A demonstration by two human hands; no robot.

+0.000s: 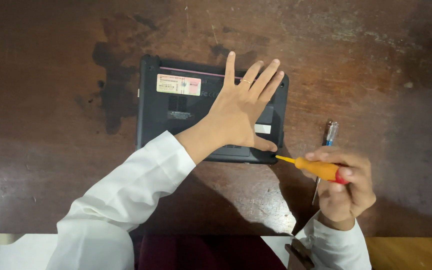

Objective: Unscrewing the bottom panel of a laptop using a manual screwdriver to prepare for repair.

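A small black laptop (176, 117) lies bottom side up on a dark wooden table (51, 150). My left hand (241, 107) rests flat on its right half, fingers spread, a ring on one finger. My right hand (343, 187) grips an orange-handled screwdriver (318, 169) with a red end. Its yellow tip points left and meets the laptop's near right corner. White sleeves cover both forearms.
A second screwdriver (330, 135) with a clear blue handle lies on the table behind my right hand, partly hidden by it. A pale sticker (178, 84) sits on the laptop's underside. The table's near edge runs along the bottom of the view.
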